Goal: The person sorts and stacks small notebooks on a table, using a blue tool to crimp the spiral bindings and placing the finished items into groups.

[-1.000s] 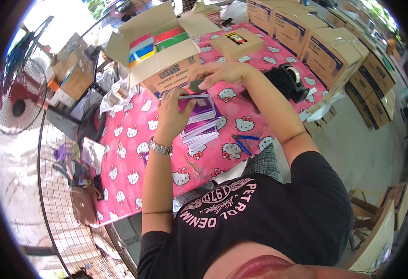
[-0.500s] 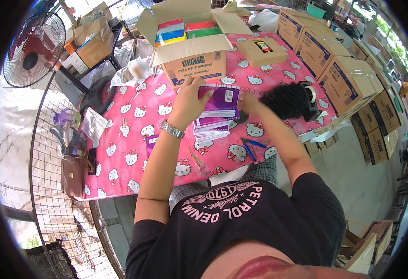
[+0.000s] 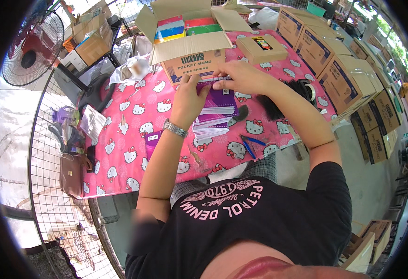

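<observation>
A stack of purple-covered memo pads (image 3: 215,109) with white pages stands in the middle of the pink table, its pads fanned toward me. My left hand (image 3: 190,96) grips the top pad at its far left corner, thumb on the cover. Across the pad's far punched edge reaches my right hand (image 3: 243,78), fingers pinched together at the spiral binding there. The fingers hide most of the coil. To the right lies a heap of black wire coils (image 3: 271,107), partly behind my right forearm. Blue-handled pliers (image 3: 249,147) rest nearer to me.
An open carton (image 3: 192,65) of colourful notebooks stands beyond my hands. A flat brown box (image 3: 262,50) and a tape dispenser (image 3: 310,95) are to the right, with stacked cartons (image 3: 343,79) beyond. Another purple pad (image 3: 153,143) lies by my left forearm. A fan (image 3: 29,58) stands far left.
My right hand has moved left and away from me, from the pad's right end onto its far edge. The coil sticking out on the right is no longer visible there.
</observation>
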Motion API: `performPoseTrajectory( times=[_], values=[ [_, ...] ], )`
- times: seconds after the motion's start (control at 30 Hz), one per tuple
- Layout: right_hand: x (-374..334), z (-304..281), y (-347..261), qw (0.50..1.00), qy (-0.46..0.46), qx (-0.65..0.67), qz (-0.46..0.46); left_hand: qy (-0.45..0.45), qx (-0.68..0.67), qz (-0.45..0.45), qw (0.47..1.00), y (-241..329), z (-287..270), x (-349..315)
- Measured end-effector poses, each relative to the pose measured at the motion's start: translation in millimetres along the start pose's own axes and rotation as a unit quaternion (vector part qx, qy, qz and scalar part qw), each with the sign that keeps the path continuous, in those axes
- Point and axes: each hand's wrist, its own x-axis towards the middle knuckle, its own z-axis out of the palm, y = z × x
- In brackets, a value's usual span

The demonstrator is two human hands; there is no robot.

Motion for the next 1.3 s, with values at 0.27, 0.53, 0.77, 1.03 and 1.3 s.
performPoseTrajectory(
  times=[0.27,0.53,0.77,1.03,1.3],
  values=[
    [-7.0,15.0,-6.4,0.985,0.121,-0.087,-0.09,0.0,0.002,-0.01,1.0,1.7,-1.9,-4.3],
    [-11.7,-10.9,0.5,0.992,-0.046,0.113,-0.026,-0.03,-0.018,-0.019,0.999,-3.5,-10.2,-5.6],
    [-99.8,206.3,233.9,0.968,-0.154,-0.078,0.18,-0.009,0.085,0.085,0.993,35.0,4.8,3.9],
    [-98.5,238.7,160.9,0.969,0.002,-0.067,0.238,0.131,0.235,0.336,0.903,60.4,-16.6,-4.4],
    [-87.0,214.9,166.7,0.973,-0.017,0.128,0.192,0.134,0.244,0.344,0.897,53.1,-19.1,-3.0]
  ],
)
